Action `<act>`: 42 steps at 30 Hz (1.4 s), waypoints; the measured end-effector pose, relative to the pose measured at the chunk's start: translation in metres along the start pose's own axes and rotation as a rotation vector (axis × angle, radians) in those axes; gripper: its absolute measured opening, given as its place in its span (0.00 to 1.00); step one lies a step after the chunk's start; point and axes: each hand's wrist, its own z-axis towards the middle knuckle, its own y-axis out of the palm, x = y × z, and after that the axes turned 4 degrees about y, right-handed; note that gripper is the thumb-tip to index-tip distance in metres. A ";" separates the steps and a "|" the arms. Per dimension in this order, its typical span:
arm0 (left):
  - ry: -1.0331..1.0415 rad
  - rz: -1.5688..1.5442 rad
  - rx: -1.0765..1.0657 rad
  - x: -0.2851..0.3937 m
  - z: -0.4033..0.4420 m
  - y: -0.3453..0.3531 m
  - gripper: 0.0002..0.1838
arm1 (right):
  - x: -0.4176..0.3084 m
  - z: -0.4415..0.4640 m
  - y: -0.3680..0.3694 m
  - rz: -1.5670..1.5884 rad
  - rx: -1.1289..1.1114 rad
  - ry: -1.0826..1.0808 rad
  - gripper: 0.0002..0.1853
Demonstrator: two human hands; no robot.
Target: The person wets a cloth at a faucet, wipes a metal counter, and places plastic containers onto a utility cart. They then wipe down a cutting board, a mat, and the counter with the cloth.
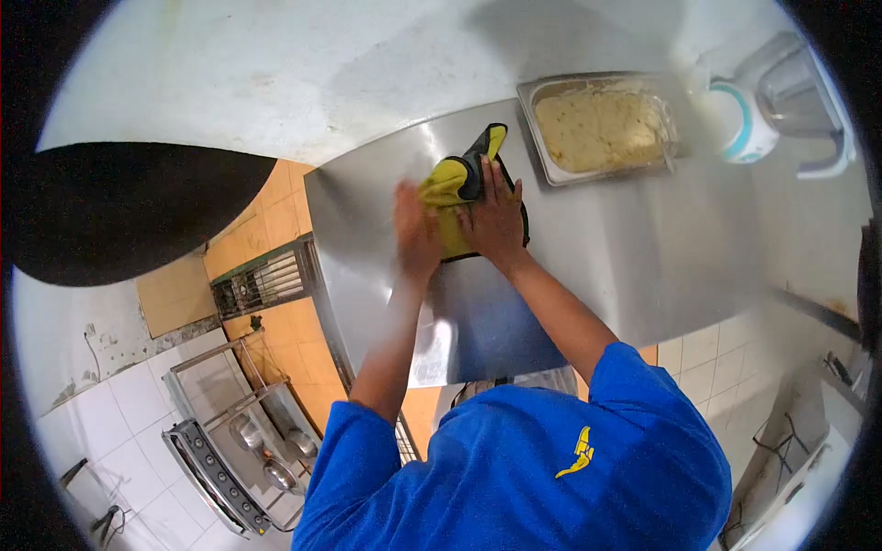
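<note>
A yellow-green cleaning cloth (455,234) with dark edging lies bunched and partly folded over on the steel table (606,266). My right hand (497,213) lies flat on the cloth, its fingers stretched out and pointing away from me. At the cloth's left edge is my left hand (418,231), smeared by motion, so its fingers do not show clearly. Whether it grips the cloth I cannot make out.
A metal pan (542,161) holding a pale, lumpy mixture stands at the table's back, right of the cloth. Farther right is a white and turquoise appliance (746,124) beside a clear jug (797,96). A wall runs behind. Down left stands a stove (216,477) with metal pots.
</note>
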 end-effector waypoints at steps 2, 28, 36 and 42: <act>0.105 -0.021 -0.143 0.004 0.030 0.028 0.22 | 0.011 0.017 0.010 -0.078 -0.046 0.038 0.31; 0.070 -0.238 0.079 -0.100 0.079 0.069 0.15 | -0.045 0.089 0.081 -0.387 0.063 0.021 0.29; -0.593 0.011 0.092 -0.278 -0.077 -0.122 0.14 | -0.298 0.019 0.180 0.407 -0.325 0.118 0.16; -1.015 -0.156 0.304 -0.230 -0.375 -0.299 0.23 | -0.398 -0.247 0.223 0.845 -0.893 -0.604 0.14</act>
